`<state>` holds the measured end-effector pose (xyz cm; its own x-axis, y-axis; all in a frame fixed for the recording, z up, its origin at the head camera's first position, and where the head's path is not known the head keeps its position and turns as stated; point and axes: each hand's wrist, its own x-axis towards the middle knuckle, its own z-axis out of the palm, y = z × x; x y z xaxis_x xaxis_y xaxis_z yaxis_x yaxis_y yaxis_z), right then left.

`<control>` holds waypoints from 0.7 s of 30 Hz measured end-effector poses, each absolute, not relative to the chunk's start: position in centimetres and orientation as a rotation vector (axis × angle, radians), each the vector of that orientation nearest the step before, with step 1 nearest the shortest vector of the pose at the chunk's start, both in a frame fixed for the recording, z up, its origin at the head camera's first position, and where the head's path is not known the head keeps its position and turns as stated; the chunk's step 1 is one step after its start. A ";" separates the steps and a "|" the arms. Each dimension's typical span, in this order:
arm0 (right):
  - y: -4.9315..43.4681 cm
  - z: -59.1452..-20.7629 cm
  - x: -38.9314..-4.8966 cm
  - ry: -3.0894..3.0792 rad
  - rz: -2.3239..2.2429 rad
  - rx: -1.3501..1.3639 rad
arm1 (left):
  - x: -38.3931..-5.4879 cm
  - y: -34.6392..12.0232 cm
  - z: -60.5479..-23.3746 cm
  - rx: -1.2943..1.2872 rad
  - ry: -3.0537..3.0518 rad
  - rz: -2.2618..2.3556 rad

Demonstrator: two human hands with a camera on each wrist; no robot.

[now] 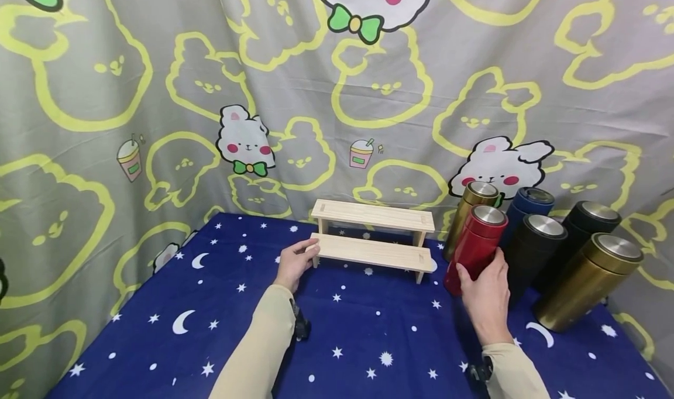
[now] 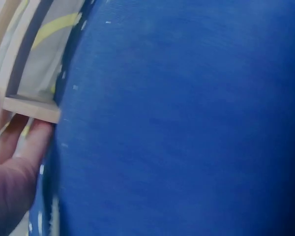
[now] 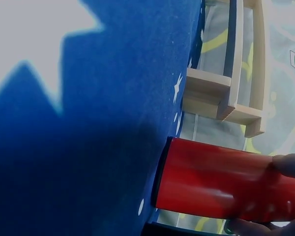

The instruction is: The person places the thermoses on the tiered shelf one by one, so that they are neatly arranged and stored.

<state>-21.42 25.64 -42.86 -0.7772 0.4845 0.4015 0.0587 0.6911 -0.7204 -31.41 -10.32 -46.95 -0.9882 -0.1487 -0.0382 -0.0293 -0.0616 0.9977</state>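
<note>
A two-step wooden riser [image 1: 372, 251] of pale wood stands on the table, its back step higher than the front one. At the left end of its lower step, my left hand [image 1: 296, 264] holds the edge. In the left wrist view its fingers [image 2: 35, 142] lie against the end leg [image 2: 32, 109]. My right hand [image 1: 487, 296] grips a red vacuum flask [image 1: 476, 247] with a steel-topped lid, thumb on its left side. The right wrist view shows the flask's lower body [image 3: 221, 179] beside the riser's right end [image 3: 214, 93]; the flask's base is at the cloth.
Close around the red flask stand a gold flask [image 1: 454, 229] behind, a blue flask [image 1: 529, 203], two black flasks [image 1: 532, 253] and a larger gold flask [image 1: 579, 285]. A navy star-and-moon cloth [image 1: 363, 340] covers the table. Behind hangs a grey cartoon-print curtain [image 1: 295, 95].
</note>
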 end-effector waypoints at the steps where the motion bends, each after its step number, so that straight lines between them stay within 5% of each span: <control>1: 25.7 -42.8 -21.5 -2.321 0.959 -0.418 | -31.4 -10.3 -46.7 0.217 -2.097 -2.237; 21: 25.4 -40.9 -20.9 -2.298 1.124 -0.319 | -31.6 -11.0 -46.4 0.233 -2.209 -2.246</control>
<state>-20.91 25.35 -40.86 -0.8171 0.4367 0.3763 -0.0291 0.6207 -0.7835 -31.59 -10.97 -46.43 -0.9889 -0.0911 -0.1170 -0.1156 -0.0215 0.9931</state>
